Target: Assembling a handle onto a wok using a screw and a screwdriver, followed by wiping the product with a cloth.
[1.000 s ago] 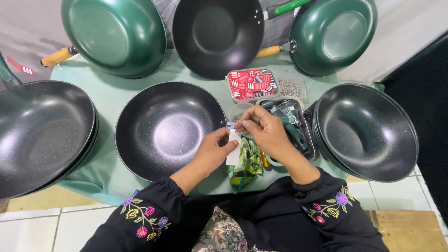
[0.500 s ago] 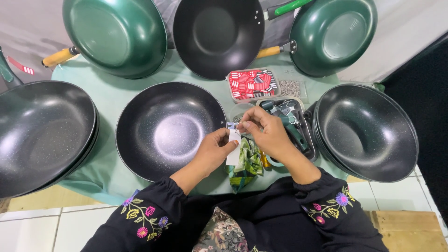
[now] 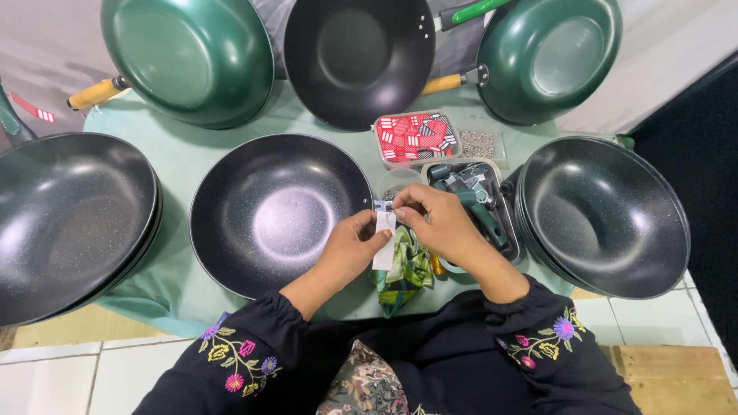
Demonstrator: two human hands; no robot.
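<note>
White paper slip point(image 3: 383, 242) pinched between left hand point(image 3: 352, 247) and right hand point(image 3: 434, 223)

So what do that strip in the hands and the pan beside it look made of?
The white strip, pinched by left hand and right hand, looks like thin paper or a sticker: flat, matte. The black pan looks like metal with a speckled non-stick coating that shines softly at its centre.

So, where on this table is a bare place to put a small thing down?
Bare green cloth lies between the upturned green wok and the middle black wok. Around both hands and the trays it is crowded.
</note>
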